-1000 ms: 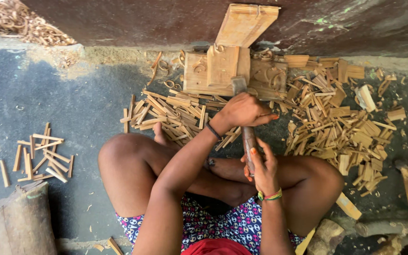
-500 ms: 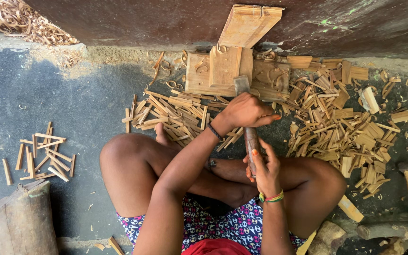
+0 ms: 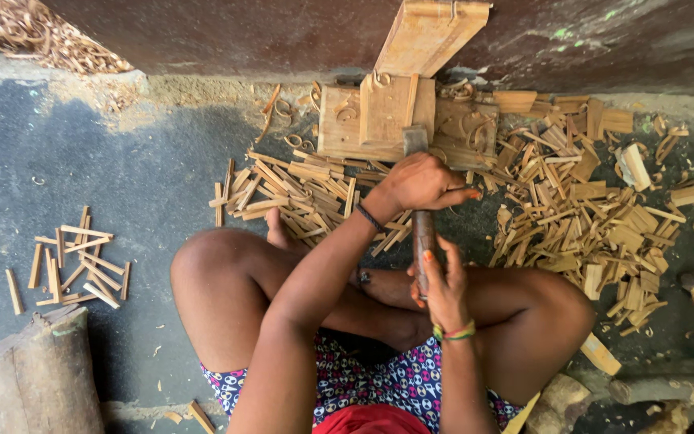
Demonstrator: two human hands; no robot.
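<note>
- So from my feed: the right hand (image 3: 443, 281) is wrapped tight around the handle end of a long dark tool (image 3: 422, 233), fingers curled shut on it, with a coloured band at the wrist.
- The left hand (image 3: 418, 182) sits further up the same tool, closed over it near the metal head, which pokes out just past the knuckles. I can't tell if that hand is also pinching a wood piece underneath, it's hidden.
- The tool itself looks like a worn, brownish wooden shaft with a grey, blocky metal end. It runs straight away from the body, between the two grips, and its tip sits on the wooden block (image 3: 399, 120) right ahead of the left hand.
- That block is pale, flat and squarish, with curled shavings on it and a slanted plank (image 3: 431, 32) leaning up behind it against the dark wall.
- Either side of the grips there are heaps of split wood sticks (image 3: 580, 209), the bigger pile off to the right hand's side, a flatter spread to the left.
- Well off to the left there's a small separate bunch of sticks (image 3: 74, 261) and a log stump (image 3: 42, 374).
- Floor is rough grey concrete, dusty, with a sandy strip along the wall. The person sits cross-legged on it.
</note>
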